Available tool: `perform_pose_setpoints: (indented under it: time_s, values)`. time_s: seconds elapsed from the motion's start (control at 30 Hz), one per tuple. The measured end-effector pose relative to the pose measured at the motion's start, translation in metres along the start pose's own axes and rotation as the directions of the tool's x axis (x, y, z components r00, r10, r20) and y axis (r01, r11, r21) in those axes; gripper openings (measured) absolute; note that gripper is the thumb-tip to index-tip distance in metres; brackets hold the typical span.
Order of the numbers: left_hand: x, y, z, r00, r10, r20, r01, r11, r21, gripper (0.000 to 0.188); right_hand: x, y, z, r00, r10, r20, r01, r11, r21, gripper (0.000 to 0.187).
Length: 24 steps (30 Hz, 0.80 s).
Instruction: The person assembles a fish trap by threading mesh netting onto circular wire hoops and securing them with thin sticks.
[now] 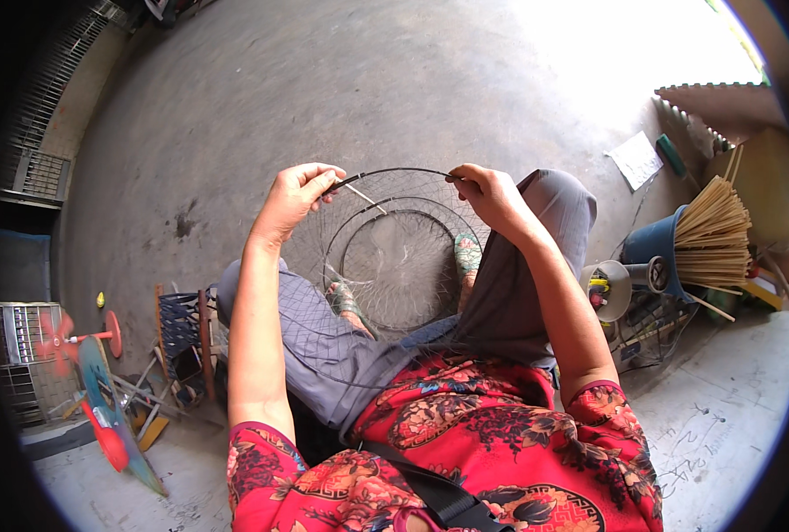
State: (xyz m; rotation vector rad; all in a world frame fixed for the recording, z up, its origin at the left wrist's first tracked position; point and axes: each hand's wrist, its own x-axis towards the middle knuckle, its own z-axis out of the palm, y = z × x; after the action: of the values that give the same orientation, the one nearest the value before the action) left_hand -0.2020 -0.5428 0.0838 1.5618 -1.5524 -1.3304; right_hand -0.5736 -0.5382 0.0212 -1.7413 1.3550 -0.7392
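A round mesh net (401, 169) on dark hoops hangs in front of me, between and over my knees. My left hand (293, 199) is closed on the upper left of its top hoop. By those fingers a thin pale stick (366, 199) slants down to the right; whether they grip it or it hangs in the mesh, I cannot tell. My right hand (490, 197) pinches the same hoop at its upper right. Smaller rings lie lower inside the mesh, and its near side drapes across my grey trousers (323, 355). Through the mesh, my green patterned shoes (468, 254) show on the floor.
On my right stands a blue bucket (650, 241) full of bamboo sticks (712, 232), with a pale container (609, 285) beside it. A white sheet (635, 161) lies farther off. At left are a woven-strap chair (184, 321) and a red fan (55, 342); concrete floor (341, 97) stretches ahead.
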Motion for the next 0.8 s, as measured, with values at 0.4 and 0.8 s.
perform_pose_setpoints:
  time_s: [0.4,0.8]
  values:
    - [-0.02,-0.008,0.116,0.879,0.438,-0.19,-0.239,0.748,0.619,0.016,-0.027,0.045,-0.017,0.91,-0.302,-0.285,0.268,0.951,-0.152,0.019]
    - [0.012,-0.043,0.173,0.857,0.305,-0.416,-0.067,0.865,0.497,0.022,-0.245,0.213,-0.171,0.676,-0.294,-0.676,0.178,0.955,-0.237,0.023]
